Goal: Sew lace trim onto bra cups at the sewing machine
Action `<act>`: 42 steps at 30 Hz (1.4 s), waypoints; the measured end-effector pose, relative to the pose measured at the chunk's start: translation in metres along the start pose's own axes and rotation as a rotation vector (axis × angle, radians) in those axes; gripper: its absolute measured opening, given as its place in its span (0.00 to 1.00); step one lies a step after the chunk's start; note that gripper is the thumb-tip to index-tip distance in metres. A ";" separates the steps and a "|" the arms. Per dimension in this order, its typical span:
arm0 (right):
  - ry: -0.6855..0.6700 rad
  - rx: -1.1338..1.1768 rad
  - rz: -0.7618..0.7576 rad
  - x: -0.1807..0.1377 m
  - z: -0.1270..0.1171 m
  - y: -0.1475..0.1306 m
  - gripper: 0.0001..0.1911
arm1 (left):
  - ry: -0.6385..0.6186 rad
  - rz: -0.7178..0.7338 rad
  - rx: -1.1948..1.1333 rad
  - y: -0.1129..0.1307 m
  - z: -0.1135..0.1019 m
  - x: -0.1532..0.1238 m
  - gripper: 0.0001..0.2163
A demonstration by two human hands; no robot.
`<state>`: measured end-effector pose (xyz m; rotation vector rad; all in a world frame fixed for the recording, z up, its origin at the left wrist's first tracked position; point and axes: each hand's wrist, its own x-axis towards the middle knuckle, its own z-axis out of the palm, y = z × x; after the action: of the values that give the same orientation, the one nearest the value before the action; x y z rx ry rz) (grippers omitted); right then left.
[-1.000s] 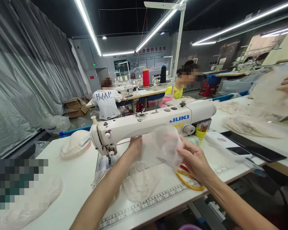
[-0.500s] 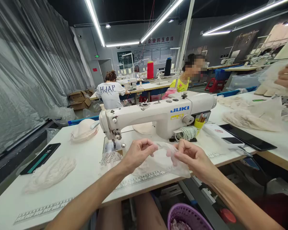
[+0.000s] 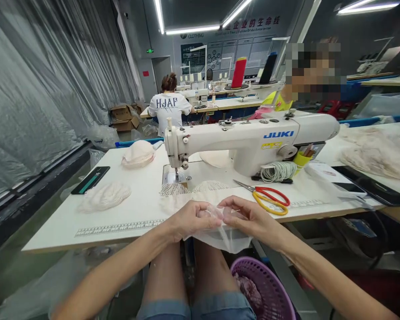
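A piece of thin, see-through white fabric (image 3: 231, 240) hangs between my two hands at the table's front edge. My left hand (image 3: 200, 218) pinches its upper edge from the left. Close against it, my right hand (image 3: 242, 213) grips the same fabric, thumb and fingers pressed together. Just beyond my hands lie cream lace pieces with fringed edges (image 3: 210, 186), partly under the needle area of a white sewing machine (image 3: 250, 142). Scissors with red and yellow handles (image 3: 270, 200) rest to the right of my right hand.
A purple basket (image 3: 266, 284) with fabric scraps stands below the table edge. Cream fabric piles (image 3: 105, 195) and a dark phone-like slab (image 3: 90, 180) lie at left. Coiled cord (image 3: 276, 172) and a yellow cup (image 3: 302, 161) sit by the machine. Two people work beyond.
My hands have come together and lower, towards the table's front edge, gathering the fabric that was stretched between them. The view has shifted; the scissors now show, uncovered by my right hand.
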<state>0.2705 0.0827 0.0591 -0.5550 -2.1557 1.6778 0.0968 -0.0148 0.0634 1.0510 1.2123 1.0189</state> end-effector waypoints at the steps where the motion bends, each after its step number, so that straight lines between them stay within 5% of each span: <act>1: 0.037 -0.064 -0.029 0.000 0.002 0.000 0.16 | 0.002 -0.012 0.012 -0.002 -0.001 -0.004 0.20; 8: 0.179 -0.338 -0.105 0.003 0.008 0.003 0.13 | 0.100 -0.046 -0.015 -0.010 -0.012 -0.013 0.11; 18: 0.222 -0.364 -0.078 0.010 0.019 0.003 0.13 | 0.210 -0.012 0.092 -0.019 -0.024 -0.017 0.08; 23: -0.092 -0.025 -0.053 -0.004 0.020 -0.016 0.14 | 0.081 0.312 0.297 -0.018 -0.030 -0.023 0.06; 26: 0.085 -0.052 -0.158 0.004 0.017 -0.012 0.17 | -0.038 0.506 0.419 -0.010 -0.028 -0.031 0.09; 28: 0.075 -0.111 -0.221 0.013 0.020 -0.002 0.26 | -0.039 0.545 0.490 -0.005 -0.024 -0.035 0.12; 30: -0.122 -0.091 -0.243 0.020 0.028 0.007 0.39 | -0.040 0.553 0.531 -0.001 -0.021 -0.038 0.14; 32: -0.295 -0.016 -0.205 0.024 0.037 0.014 0.41 | -0.084 0.549 0.514 -0.001 -0.022 -0.040 0.16; 34: -0.354 0.058 -0.100 0.024 0.044 0.017 0.31 | -0.130 0.518 0.415 -0.003 -0.026 -0.039 0.17; 37: -0.228 0.102 0.049 0.018 0.045 0.017 0.18 | -0.041 0.336 -0.006 -0.010 -0.032 -0.037 0.10; 39: -0.128 0.093 0.112 0.014 0.039 0.015 0.16 | 0.020 0.156 -0.286 -0.017 -0.031 -0.034 0.16; 42: -0.051 0.054 0.185 0.013 0.025 0.010 0.16 | 0.053 0.027 -0.233 -0.026 -0.023 -0.021 0.24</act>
<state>0.2475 0.0703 0.0440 -0.7231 -2.1437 1.8591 0.0733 -0.0391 0.0414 0.8646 1.0937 1.1850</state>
